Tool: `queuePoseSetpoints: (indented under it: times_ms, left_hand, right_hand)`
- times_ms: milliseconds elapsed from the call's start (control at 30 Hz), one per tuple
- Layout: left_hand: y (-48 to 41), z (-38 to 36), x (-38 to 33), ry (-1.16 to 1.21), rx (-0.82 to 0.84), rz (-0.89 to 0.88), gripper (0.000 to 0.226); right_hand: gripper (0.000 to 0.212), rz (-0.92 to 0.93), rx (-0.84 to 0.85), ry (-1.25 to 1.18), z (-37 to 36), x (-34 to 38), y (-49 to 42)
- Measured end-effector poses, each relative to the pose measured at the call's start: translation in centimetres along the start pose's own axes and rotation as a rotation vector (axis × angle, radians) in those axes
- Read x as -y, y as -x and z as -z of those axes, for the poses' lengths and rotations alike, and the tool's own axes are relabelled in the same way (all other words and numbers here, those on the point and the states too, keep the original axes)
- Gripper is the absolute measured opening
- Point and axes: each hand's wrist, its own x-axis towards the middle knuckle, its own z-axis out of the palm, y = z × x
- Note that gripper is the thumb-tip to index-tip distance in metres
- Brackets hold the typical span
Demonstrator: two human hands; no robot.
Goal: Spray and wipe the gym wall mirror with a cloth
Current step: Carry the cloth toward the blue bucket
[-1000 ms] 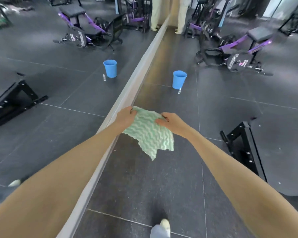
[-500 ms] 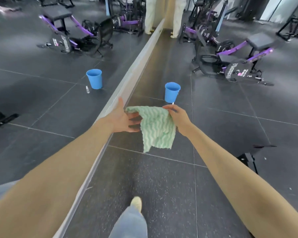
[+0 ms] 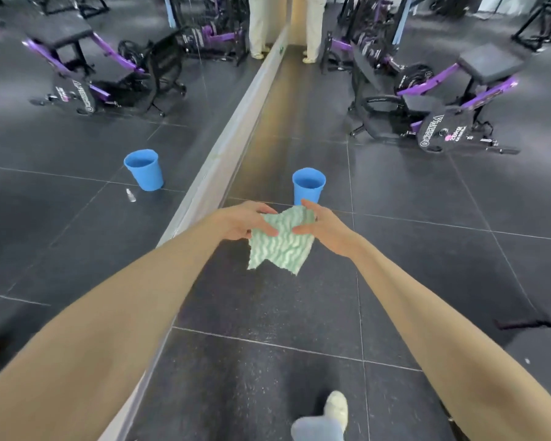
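The wall mirror (image 3: 77,148) runs along my left. My left grip (image 3: 240,221) and right grip (image 3: 326,232) each pinch the green wavy cloth (image 3: 280,249), held near the blue bucket (image 3: 309,186). I'd fold it into a flat pad before wiping. Lettering on the weight plate (image 3: 439,132), far right, is too blurred to read.

The left hand (image 3: 242,221), spread flat beside the green-and-white wavy-striped cloth (image 3: 280,249) half a second ago, now pinches its near edge. The right hand (image 3: 323,229) has closed in, so the cloth bunches between both hands. The blue plastic bucket (image 3: 308,186) now sits just beyond the right hand.
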Motion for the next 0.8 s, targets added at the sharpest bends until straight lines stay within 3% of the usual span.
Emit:
queuePoseSetpoints:
  times_ms: [200,300,367,467,633,800]
  left_hand:
    - [-15.2,0.3,-5.8,-0.19,-0.259,0.007,0.012]
    - [-21.6,0.3,-9.7,-0.187,-0.344,0.034,0.025]
    - [-24.8,0.2,-12.1,-0.13,-0.38,0.008,0.03]
    - [-29.1,0.3,-15.2,-0.019,-0.393,-0.049,0.028]
    - [-38.6,2.1,-19.9,0.238,-0.473,-0.139,0.026]
    - [-49.3,5.4,-23.5,0.073,-0.744,-0.13,0.05]
  right_hand:
    - [0.024,0.079,-0.058,0.36,11.5,-1.3,-12.9]
    - [0.023,0.041,-0.082,0.369,18.4,0.0,-19.2]
    - [0.026,0.021,-0.109,0.249,22.0,1.0,-23.0]
    - [0.029,-0.001,-0.14,0.161,25.6,2.3,-28.5]
    - [0.034,0.071,-0.207,0.221,29.6,3.7,-37.5]
    - [0.023,0.187,-0.243,0.335,33.0,4.6,-47.2]
